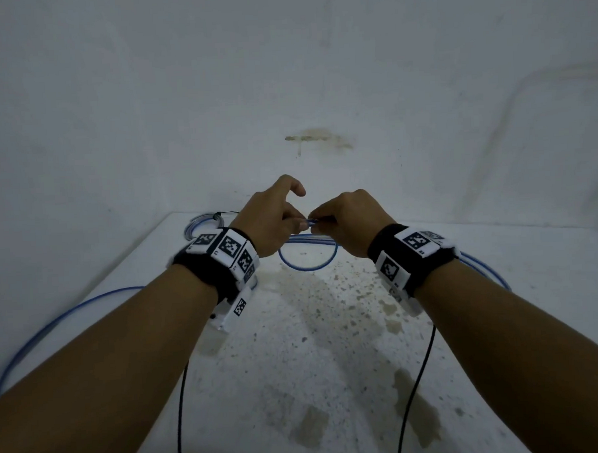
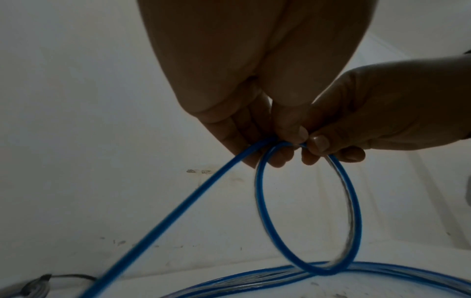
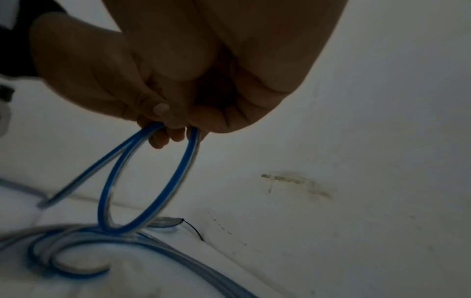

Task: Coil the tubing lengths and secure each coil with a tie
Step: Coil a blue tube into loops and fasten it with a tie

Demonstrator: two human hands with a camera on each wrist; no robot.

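Both hands meet above the back of the white table (image 1: pixel 330 355). My left hand (image 1: pixel 299 223) and right hand (image 1: pixel 316 224) pinch the top of a small loop of blue-striped clear tubing (image 1: pixel 308 269), which hangs down to the table. In the left wrist view the left hand (image 2: pixel 280 149) and right hand (image 2: pixel 321 147) touch thumb to thumb over the loop (image 2: pixel 322 271). The right wrist view shows the same loop (image 3: pixel 104 193) under the right hand (image 3: pixel 178 125). The left index finger is raised clear. A finished coil (image 1: pixel 190 227) with a black tie (image 3: pixel 193 229) lies at the back left.
The rest of the tubing trails off the table's left edge (image 1: pixel 55 322) and curves round on the right (image 1: pixel 480 263). More turns lie on the table under the loop (image 2: pixel 280 279). A white wall stands close behind. Two black cables (image 1: pixel 182 402) hang from the wrists.
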